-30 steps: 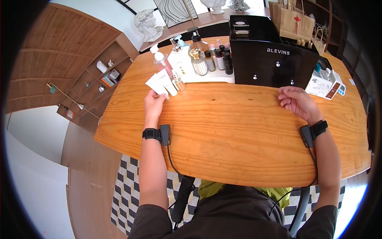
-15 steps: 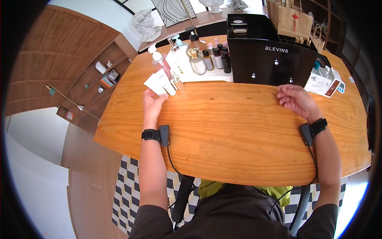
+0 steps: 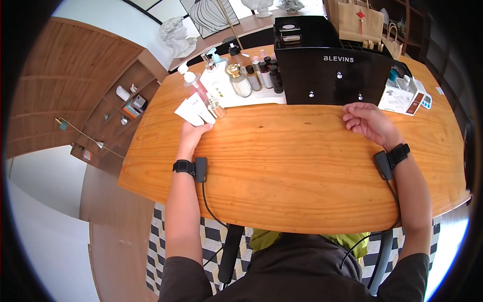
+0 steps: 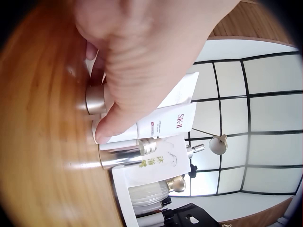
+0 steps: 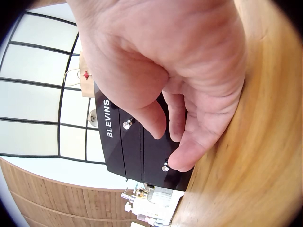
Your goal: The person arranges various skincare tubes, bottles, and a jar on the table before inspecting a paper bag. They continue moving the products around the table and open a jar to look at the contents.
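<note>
On the left side of the table my left hand (image 3: 191,137) grips white squeeze tubes (image 3: 189,110) low down, near their caps. The tubes stand side by side, leaning a little, and one reads SK-II (image 4: 179,121) in the left wrist view. There my thumb lies along the nearer tube's cap end, and a silver cap (image 4: 96,100) shows beside it; most of the other fingers are hidden behind the hand. My right hand (image 3: 370,123) rests on the table with loosely curled fingers and nothing in them, just before the black drawer box (image 3: 329,78) marked BLEVINS.
Right beside the tubes stands a small gold-based bottle (image 3: 217,109). Behind it are a pink pump bottle (image 3: 193,83) and a white tray (image 3: 256,99) with several bottles. A white box (image 3: 400,99) stands right of the drawers. Cables run from both wrists.
The head view has shifted, so the scene sits further left. My left thumb has moved right, across the second tube's lower end. The right hand stays on the table.
</note>
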Demonstrator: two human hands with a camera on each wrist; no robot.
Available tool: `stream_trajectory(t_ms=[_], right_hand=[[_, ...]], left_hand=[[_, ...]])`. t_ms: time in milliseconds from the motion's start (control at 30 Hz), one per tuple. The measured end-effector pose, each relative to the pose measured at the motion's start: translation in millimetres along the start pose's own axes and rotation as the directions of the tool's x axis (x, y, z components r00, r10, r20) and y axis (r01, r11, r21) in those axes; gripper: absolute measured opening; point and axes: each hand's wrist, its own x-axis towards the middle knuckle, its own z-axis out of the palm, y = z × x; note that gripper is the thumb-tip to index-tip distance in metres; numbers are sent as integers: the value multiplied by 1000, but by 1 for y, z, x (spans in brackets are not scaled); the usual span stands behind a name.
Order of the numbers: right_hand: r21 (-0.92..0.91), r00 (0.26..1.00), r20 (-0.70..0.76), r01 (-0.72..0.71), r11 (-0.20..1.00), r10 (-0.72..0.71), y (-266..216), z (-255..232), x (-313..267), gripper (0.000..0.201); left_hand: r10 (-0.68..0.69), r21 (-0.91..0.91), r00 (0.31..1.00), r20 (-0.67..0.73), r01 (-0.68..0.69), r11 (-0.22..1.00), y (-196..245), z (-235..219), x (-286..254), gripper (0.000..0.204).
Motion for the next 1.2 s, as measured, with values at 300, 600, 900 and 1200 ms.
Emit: stream_trajectory(t_ms=[300,600,900,1200], right_hand=[[-6,1000,-20,-5,1000,5,0,2,0,19],[-22,1000,-26,0,1000,-1,0,3,0,21],[-28,1000,-20,0,1000,0,0,3,-1,21],[-47,1000,-31,-5,999,3,0,3,1,21]], left_hand=[[-14,-27,999,45,15,1000,-2,-3,4,56],[-16,34,1000,-15,17,999,0,3,3,52],[-7,29,999,-35,8,1000,-7,1,5,49],[-14,6,999,-36,14,1000,-10,-1,5,53]])
